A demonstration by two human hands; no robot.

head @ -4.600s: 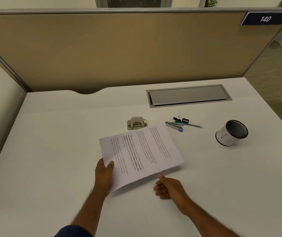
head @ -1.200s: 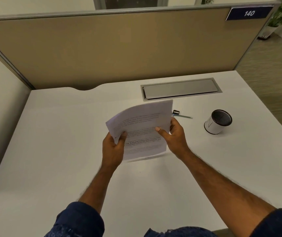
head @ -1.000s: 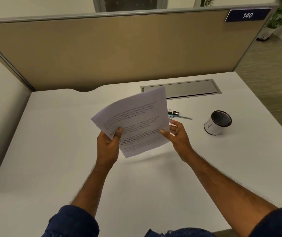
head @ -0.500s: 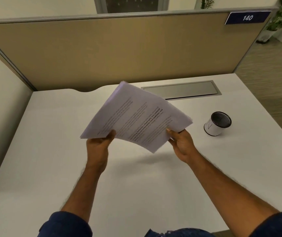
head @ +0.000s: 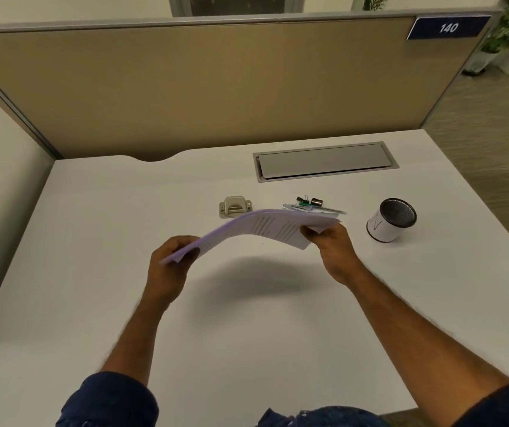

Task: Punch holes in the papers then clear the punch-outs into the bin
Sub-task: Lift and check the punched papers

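A thin stack of printed papers [head: 259, 228] hangs above the white desk [head: 93, 272], bowed upward and almost edge-on to me. My left hand [head: 170, 266] grips its near-left corner and my right hand [head: 332, 245] grips its right edge. A small silver hole punch [head: 234, 206] stands on the desk just beyond the papers, apart from both hands. A small cylindrical bin [head: 392, 220], white with a black mesh inside, stands to the right of my right hand.
Binder clips and a pen [head: 310, 204] lie behind the papers, right of the punch. A grey cable-tray lid [head: 324, 161] is set into the desk further back. A tan partition [head: 216, 87] closes the back and left sides.
Both hands have tipped the papers from facing me to nearly flat and lowered them. The punch and clips behind them have come into sight.
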